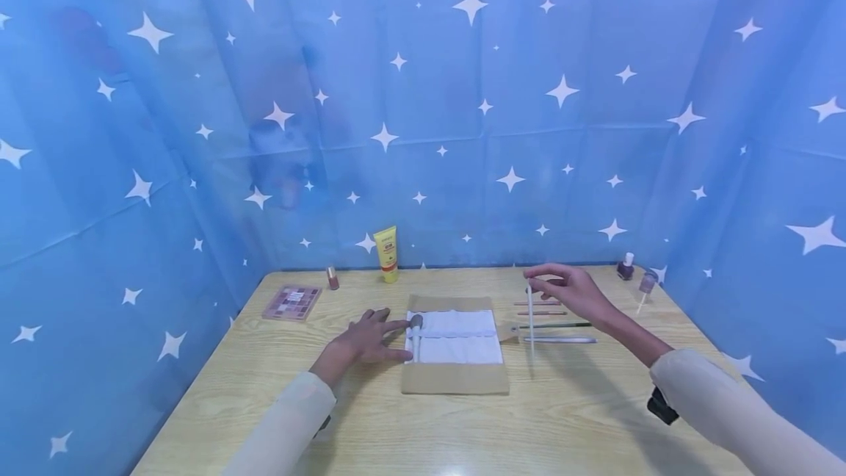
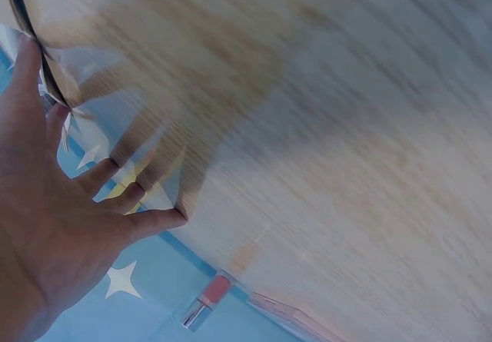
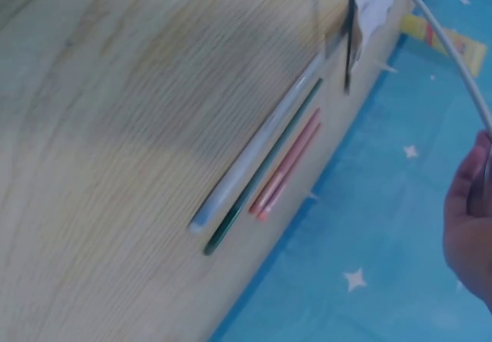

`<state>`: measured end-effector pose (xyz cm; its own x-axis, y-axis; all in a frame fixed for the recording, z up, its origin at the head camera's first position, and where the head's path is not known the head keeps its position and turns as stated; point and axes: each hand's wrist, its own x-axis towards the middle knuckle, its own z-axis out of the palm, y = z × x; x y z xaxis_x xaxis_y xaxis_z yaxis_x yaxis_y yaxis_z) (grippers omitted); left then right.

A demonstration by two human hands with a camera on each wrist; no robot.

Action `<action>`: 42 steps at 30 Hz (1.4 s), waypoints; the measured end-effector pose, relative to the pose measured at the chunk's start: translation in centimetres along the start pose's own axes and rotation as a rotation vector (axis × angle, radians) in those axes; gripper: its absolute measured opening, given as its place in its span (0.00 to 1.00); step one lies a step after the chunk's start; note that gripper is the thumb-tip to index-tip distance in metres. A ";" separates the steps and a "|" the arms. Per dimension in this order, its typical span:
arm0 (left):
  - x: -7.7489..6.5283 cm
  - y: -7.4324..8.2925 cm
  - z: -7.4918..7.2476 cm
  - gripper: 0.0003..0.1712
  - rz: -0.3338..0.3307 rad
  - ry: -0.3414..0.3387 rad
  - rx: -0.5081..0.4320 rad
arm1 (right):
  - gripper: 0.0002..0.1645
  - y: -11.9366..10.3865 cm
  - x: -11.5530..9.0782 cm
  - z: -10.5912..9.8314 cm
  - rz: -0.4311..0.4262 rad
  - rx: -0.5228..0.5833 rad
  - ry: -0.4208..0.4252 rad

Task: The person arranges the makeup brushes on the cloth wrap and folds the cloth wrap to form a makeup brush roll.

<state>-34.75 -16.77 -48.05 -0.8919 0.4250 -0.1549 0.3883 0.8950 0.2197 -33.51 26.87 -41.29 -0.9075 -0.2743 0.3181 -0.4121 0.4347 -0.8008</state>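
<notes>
A tan brush roll [image 1: 456, 379] with a white lining lies unfolded in the head view. One makeup brush [image 1: 416, 344] with a dark head sits along its left side. My left hand [image 1: 369, 338] rests at the roll's left edge, fingers spread and mostly straight; the left wrist view shows the hand [image 2: 65, 211] with fingertips on the table. Right of the roll, my right hand [image 1: 573, 292] pinches a slim white makeup brush [image 1: 532, 322] by its top end, holding it nearly upright. In the right wrist view, the slim brush [image 3: 450, 46] extends from the fingers.
Under the right hand lie a silvery brush [image 1: 562, 340], a dark green one [image 1: 562, 325] and two pink sticks [image 1: 543, 313]. At the back stand a yellow tube [image 1: 388, 255], a lip gloss [image 1: 333, 279] and a dark nail polish bottle [image 1: 625, 267]. A palette [image 1: 292, 303] lies at left.
</notes>
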 end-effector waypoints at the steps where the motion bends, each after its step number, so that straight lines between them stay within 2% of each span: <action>1: 0.0 0.0 0.0 0.48 -0.001 -0.001 -0.003 | 0.19 0.0 0.2 0.2 0.010 -0.008 0.003; 13: 0.0 -0.1 0.0 0.47 0.006 -0.002 0.000 | 0.23 -1.2 3.5 2.3 0.031 0.011 -0.005; 19: 0.0 -0.2 0.0 0.47 0.008 -0.004 0.000 | 0.23 -1.5 5.5 4.3 0.022 0.051 0.009; 29: 0.0 -0.2 -0.1 0.48 0.018 -0.010 0.041 | 0.15 -1.5 8.4 7.7 -0.006 0.086 0.013; 42: -0.1 0.0 -0.3 0.47 0.020 0.004 0.031 | 0.16 -0.6 10.5 12.1 0.005 0.140 0.019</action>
<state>-34.75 -16.87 -47.74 -0.8850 0.4420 -0.1466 0.4127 0.8902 0.1931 -41.79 13.33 -43.66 -0.9114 -0.2560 0.3223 -0.3934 0.3120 -0.8648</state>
